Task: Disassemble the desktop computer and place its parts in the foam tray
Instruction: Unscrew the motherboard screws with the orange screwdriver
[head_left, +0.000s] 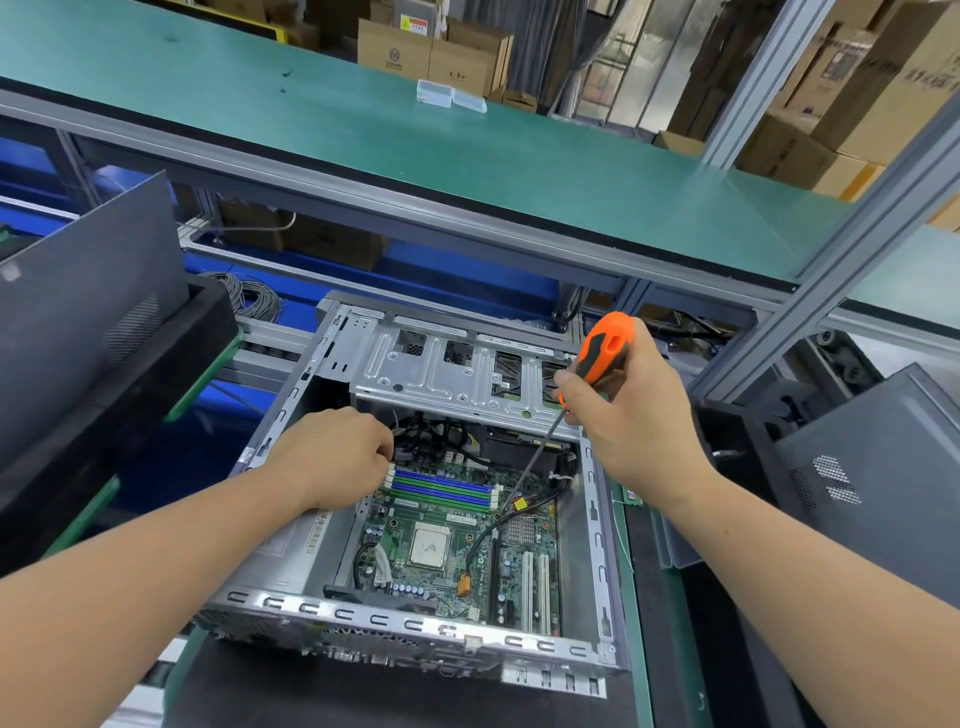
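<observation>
The case (415, 519) lies on its side on the worktop (636, 571) directly below the camera, its side panel off and its inside open to view, so the disassembly looks part done. The CPU (429, 544) sits bare with no cooler over it and the four RAM slots (441, 491) look empty. What is left, by my reading, is most of it: the board (447, 551) is still in the case, cables (498, 525) still cross it, and the drive cage (457, 374) is still in place above. The right hand (631, 415) is closed around the orange and black handle of a screwdriver (602, 353), whose thin steel shaft slants down to a tip near the right end of the slots, probably on a board screw. The left hand (337, 457) is curled at the left end of the slots, fingers tucked under; I cannot tell whether it holds anything. The foam tray cannot be picked out with certainty; a dark, foam-like block (171, 374) stands at the left. The case is stamped grey sheet steel with a punched clip rim, the cage ribbed and bright, the board glossy green, the slots blue and green plastic, the cables black and rubbery.
</observation>
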